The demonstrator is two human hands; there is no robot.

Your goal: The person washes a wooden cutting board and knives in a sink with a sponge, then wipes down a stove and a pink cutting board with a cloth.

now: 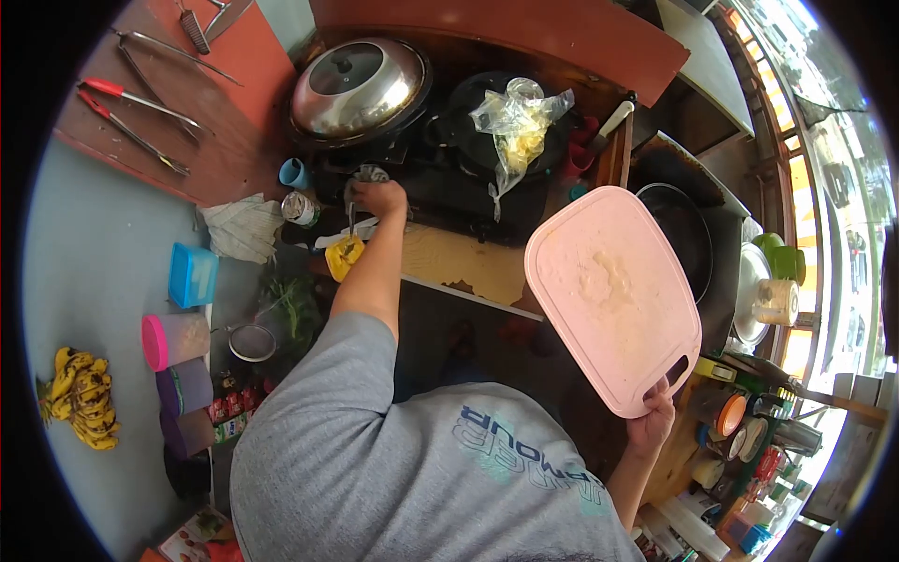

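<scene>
A pink cutting board (646, 281) with a wet, pale patch on its face is held up by my right hand (653, 419), whose fingers wrap its edge at the handle slot. My left hand (379, 199) reaches over the front of the black stove, closed on a greyish item (369, 174) that is too small to make out. Just below that hand lies a yellow item (344, 256). A clear plastic bag with yellow contents (523, 145) rests on the black pan behind, right of my left hand.
A large lidded pot (359, 89) stands on the stove's left. Beside it are a blue cup (294, 173), a jar (300, 209) and a cloth (242, 228). Red tongs (136, 112) hang at upper left. Bananas (82, 398) are far left; a black wok (676, 234) is right.
</scene>
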